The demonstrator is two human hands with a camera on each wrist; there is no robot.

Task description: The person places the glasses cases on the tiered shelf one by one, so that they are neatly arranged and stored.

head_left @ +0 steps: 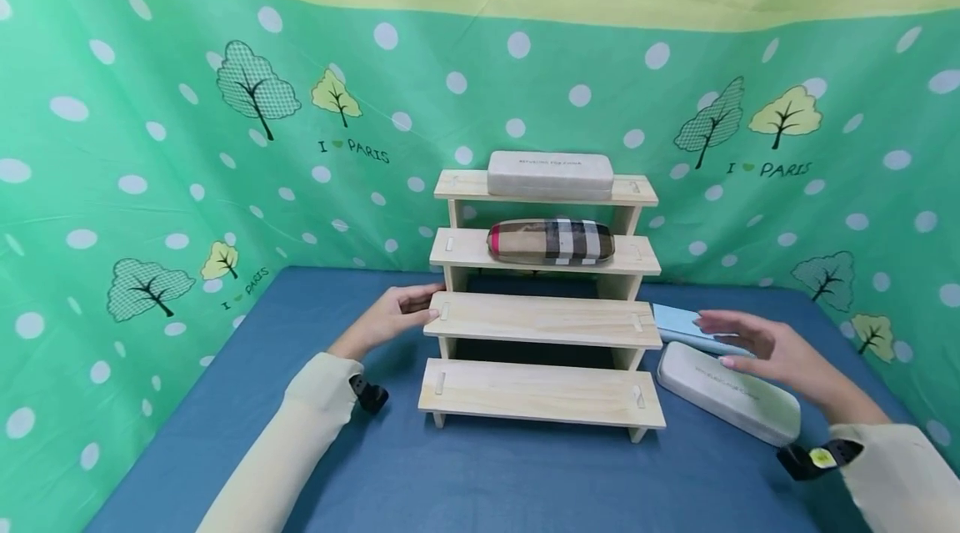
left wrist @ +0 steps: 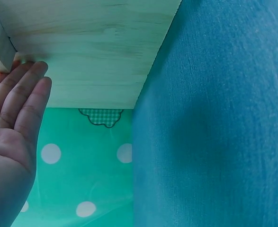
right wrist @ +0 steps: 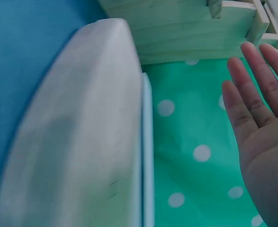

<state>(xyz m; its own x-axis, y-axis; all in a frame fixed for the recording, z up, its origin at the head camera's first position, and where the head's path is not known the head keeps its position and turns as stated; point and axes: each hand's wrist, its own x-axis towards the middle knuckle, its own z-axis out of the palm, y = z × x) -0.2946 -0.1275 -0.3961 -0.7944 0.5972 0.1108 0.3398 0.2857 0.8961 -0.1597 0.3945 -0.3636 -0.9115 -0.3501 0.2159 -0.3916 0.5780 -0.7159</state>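
A stepped wooden shelf (head_left: pixel 543 319) stands on the blue cloth. At its left side my left hand (head_left: pixel 393 316) reaches in, thumb by the edge of a step. Fairly straight fingers (left wrist: pixel 27 97) of that hand are at the wooden side in the left wrist view. Above a grey-white glasses case (head_left: pixel 731 393) and a light-blue flat case (head_left: pixel 693 328), right of the shelf, hovers my right hand (head_left: pixel 780 354). Its fingers are extended with nothing in them; the right wrist view shows the palm (right wrist: pixel 271 151) beside the grey-white case (right wrist: pixel 82 127).
Another grey-white case (head_left: pixel 551 176) lies on the top step, and a plaid pouch (head_left: pixel 551 242) on the step below. A green dotted curtain (head_left: pixel 420 124) hangs behind the blue-covered table (head_left: pixel 495 483).
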